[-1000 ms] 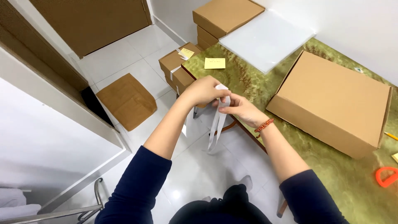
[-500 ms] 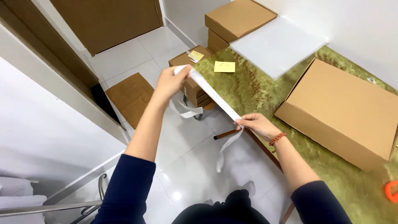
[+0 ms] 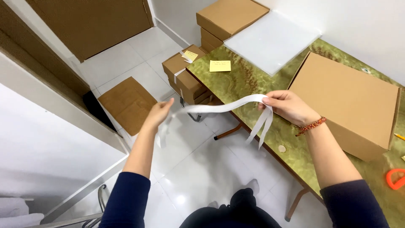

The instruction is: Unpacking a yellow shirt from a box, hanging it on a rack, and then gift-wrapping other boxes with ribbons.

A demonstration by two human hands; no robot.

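Nearest the camera, 2 dark navy sleeves reached forward above a white tiled floor (image 3: 202, 177). The left hand (image 3: 158, 115) was held out over the floor, its grip pinched on one end of a long white paper strip (image 3: 219, 107), with a short tail of the strip drooping below the fingers. The right hand (image 3: 287, 106), wearing a red beaded bracelet (image 3: 311, 126) at the wrist, had its grip clenched on the other end of the strip over the front edge of the green marbled tabletop (image 3: 249, 80); 2 loose tails hung down from that hand past the edge. Between the hands the strip ran in a slack, shallow wave, in the air and clear of the tabletop.

Just beside the right hand, a large closed brown cardboard box (image 3: 350, 99) lay on the tabletop. An orange plastic tool (image 3: 395, 179) lay near the right border, only partly in view. Farther along the tabletop lay a yellow sticky note (image 3: 220, 66) and a clear plastic sheet (image 3: 272, 41). A flat piece of brown cardboard (image 3: 126, 103) lay on the floor beyond the left hand. A stack of small brown boxes (image 3: 185, 74) stood on the floor against the tabletop's far end, and farther still more brown cardboard boxes (image 3: 230, 19) were stacked by the wall.
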